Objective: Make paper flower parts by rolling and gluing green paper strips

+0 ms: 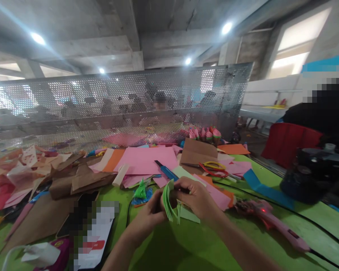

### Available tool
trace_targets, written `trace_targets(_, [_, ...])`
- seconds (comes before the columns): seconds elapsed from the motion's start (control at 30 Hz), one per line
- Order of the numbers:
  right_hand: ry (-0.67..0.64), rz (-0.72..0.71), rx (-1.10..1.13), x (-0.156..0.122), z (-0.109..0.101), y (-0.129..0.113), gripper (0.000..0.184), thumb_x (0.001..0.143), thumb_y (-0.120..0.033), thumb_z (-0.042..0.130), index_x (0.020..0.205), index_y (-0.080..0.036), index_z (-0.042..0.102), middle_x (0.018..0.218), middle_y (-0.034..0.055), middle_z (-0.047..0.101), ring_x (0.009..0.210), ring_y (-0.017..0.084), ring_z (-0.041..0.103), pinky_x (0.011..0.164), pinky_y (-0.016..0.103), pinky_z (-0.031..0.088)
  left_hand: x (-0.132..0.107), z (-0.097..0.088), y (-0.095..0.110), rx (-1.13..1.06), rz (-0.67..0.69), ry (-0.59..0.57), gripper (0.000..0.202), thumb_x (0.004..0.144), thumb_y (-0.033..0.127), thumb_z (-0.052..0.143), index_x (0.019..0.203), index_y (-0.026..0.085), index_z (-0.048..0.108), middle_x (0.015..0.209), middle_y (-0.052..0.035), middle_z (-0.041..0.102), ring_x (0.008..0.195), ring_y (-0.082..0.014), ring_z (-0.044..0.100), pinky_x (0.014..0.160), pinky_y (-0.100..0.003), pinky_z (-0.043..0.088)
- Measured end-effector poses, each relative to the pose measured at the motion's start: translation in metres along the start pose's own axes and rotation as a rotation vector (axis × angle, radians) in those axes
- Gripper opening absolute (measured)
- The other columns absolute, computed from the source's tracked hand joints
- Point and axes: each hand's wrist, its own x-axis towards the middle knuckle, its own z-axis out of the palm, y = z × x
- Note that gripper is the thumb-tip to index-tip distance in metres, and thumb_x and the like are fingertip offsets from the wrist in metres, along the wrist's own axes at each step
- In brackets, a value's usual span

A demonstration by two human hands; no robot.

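Both my hands meet over the green table point(186, 244) and grip a folded, pleated piece of light green paper point(168, 203). My left hand point(149, 214) pinches its left side with fingers closed. My right hand point(196, 197) closes over its right side from above. Green strips hang down below the fold.
A pink glue gun point(268, 222) with a black cord lies to the right. Scissors point(213, 168), a blue cutter point(166, 171), pink sheets point(147, 158) and brown paper scraps point(73, 180) cover the far table. A phone point(93, 233) lies at left. A perforated metal screen point(115, 105) stands behind; a person sits at far right.
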Motion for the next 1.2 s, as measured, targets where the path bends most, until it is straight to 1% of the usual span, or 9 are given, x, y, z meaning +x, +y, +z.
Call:
trace_targets(0.27, [0.007, -0.033, 0.013, -0.002, 0.004, 0.0, 0.012, 0.077, -0.018, 0.064, 0.08, -0.02, 0.075, 0.082, 0.0026, 0.062, 0.077, 0.018, 0.061, 0.068, 0.027, 0.049, -0.006, -0.004, 0.003, -0.043, 0.04, -0.094, 0.063, 0.077, 0.026, 0.071, 0.138, 0.028, 0.052, 0.136, -0.0021, 0.061, 0.135, -0.0275, 0.041, 0.11, -0.037, 0.031])
trace_targets(0.37, [-0.006, -0.021, 0.087, -0.002, 0.005, -0.001, 0.007, 0.077, -0.023, 0.068, 0.075, -0.02, 0.074, 0.085, 0.0034, 0.059, 0.08, 0.019, 0.06, 0.07, 0.028, 0.05, -0.005, -0.008, -0.003, 0.021, 0.015, -0.04, 0.065, 0.08, 0.038, 0.071, 0.141, 0.031, 0.05, 0.14, -0.0009, 0.057, 0.134, -0.027, 0.04, 0.104, -0.034, 0.034])
trace_targets(0.47, [-0.053, 0.0, 0.21, -0.001, 0.008, 0.003, 0.014, 0.078, -0.032, 0.072, 0.074, -0.019, 0.074, 0.088, 0.0039, 0.059, 0.077, 0.018, 0.06, 0.066, 0.029, 0.051, -0.003, -0.011, -0.011, 0.095, -0.02, 0.06, 0.069, 0.08, 0.048, 0.071, 0.143, 0.032, 0.048, 0.139, -0.0019, 0.057, 0.122, -0.0263, 0.047, 0.088, -0.029, 0.041])
trace_targets(0.57, [-0.095, 0.005, 0.238, 0.0, 0.012, 0.008, 0.022, 0.079, -0.04, 0.071, 0.075, -0.018, 0.073, 0.088, 0.0037, 0.06, 0.068, 0.016, 0.059, 0.061, 0.029, 0.05, -0.001, -0.01, -0.015, 0.097, -0.007, 0.109, 0.073, 0.076, 0.055, 0.072, 0.141, 0.03, 0.05, 0.128, -0.0054, 0.062, 0.098, -0.0215, 0.054, 0.073, -0.026, 0.04])
trace_targets(0.67, [-0.104, -0.008, 0.198, 0.0, 0.015, 0.012, 0.017, 0.08, -0.036, 0.071, 0.083, -0.019, 0.075, 0.092, 0.005, 0.066, 0.078, 0.019, 0.06, 0.068, 0.029, 0.048, 0.001, -0.006, -0.012, 0.1, 0.026, 0.157, 0.07, 0.073, 0.058, 0.074, 0.134, 0.026, 0.059, 0.099, -0.0042, 0.065, 0.078, -0.0158, 0.048, 0.067, -0.024, 0.037])
trace_targets(0.73, [-0.066, -0.017, 0.091, -0.001, 0.014, 0.012, 0.019, 0.081, -0.032, 0.069, 0.096, -0.02, 0.075, 0.1, 0.0058, 0.067, 0.083, 0.019, 0.06, 0.07, 0.029, 0.047, 0.002, -0.004, -0.01, 0.119, 0.047, 0.192, 0.064, 0.072, 0.06, 0.073, 0.125, 0.023, 0.066, 0.083, -0.0008, 0.059, 0.071, -0.0137, 0.043, 0.064, -0.024, 0.035])
trace_targets(0.83, [0.013, -0.034, -0.071, -0.004, 0.01, 0.006, 0.029, 0.085, -0.029, 0.064, 0.112, -0.021, 0.069, 0.103, 0.0062, 0.066, 0.079, 0.018, 0.059, 0.069, 0.029, 0.047, 0.004, -0.003, -0.007, 0.133, 0.077, 0.245, 0.061, 0.072, 0.061, 0.072, 0.118, 0.021, 0.068, 0.078, 0.0008, 0.053, 0.069, -0.0136, 0.039, 0.062, -0.024, 0.033])
trace_targets(1.0, [-0.068, -0.134, -0.203, -0.007, 0.003, -0.006, 0.012, 0.089, -0.027, 0.063, 0.087, -0.02, 0.073, 0.089, 0.0043, 0.065, 0.085, 0.019, 0.061, 0.074, 0.027, 0.046, 0.005, -0.005, -0.004, 0.184, 0.086, 0.306, 0.051, 0.075, 0.059, 0.069, 0.109, 0.021, 0.068, 0.083, 0.0002, 0.054, 0.071, -0.0146, 0.039, 0.064, -0.024, 0.033])
trace_targets(1.2, [-0.149, -0.161, -0.269, -0.008, 0.006, -0.006, 0.009, 0.086, -0.018, 0.068, 0.08, -0.021, 0.074, 0.083, 0.0017, 0.065, 0.083, 0.018, 0.061, 0.071, 0.025, 0.044, 0.005, -0.004, -0.007, 0.148, 0.077, 0.296, 0.05, 0.075, 0.055, 0.07, 0.112, 0.021, 0.068, 0.074, 0.002, 0.052, 0.065, -0.0139, 0.039, 0.061, -0.024, 0.032])
